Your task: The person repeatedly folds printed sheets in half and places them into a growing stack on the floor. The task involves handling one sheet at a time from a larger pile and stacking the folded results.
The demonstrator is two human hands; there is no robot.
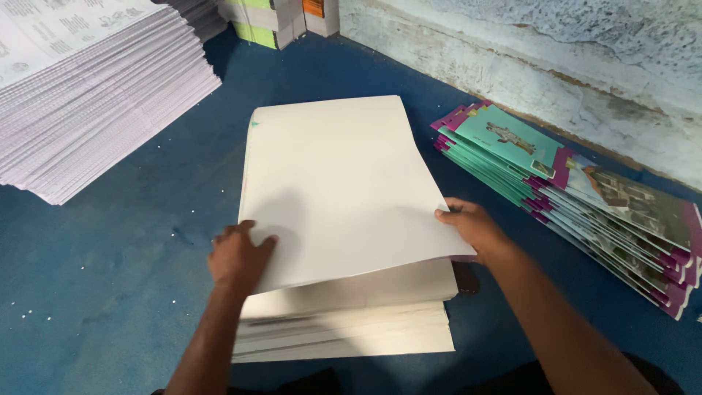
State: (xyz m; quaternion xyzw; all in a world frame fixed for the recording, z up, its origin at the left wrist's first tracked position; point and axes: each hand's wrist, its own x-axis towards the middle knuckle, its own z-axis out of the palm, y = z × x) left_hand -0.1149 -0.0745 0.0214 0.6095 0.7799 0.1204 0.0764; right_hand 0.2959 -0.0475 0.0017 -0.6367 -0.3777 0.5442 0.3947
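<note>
Nearest the camera, two bare forearms reach in from the bottom edge toward a stack of white sheets lying on the blue floor. Its top sheet is plain, blank white with a tiny green mark near the far left corner, and its near edge is lifted and bowed above the layers beneath. The stack's long axis runs away from the person, leaning a little to the right at the far end, short edges near and far. The left hand rests palm down on the near left corner of the top sheet, fingers spread and loosely bent. The right hand pinches the sheet's right edge, thumb on top and fingers curled under it. Right of the stack, near the rough wall, lies a fanned pile of teal and magenta booklet covers. At far left sits a tall heap of printed white pages.
</note>
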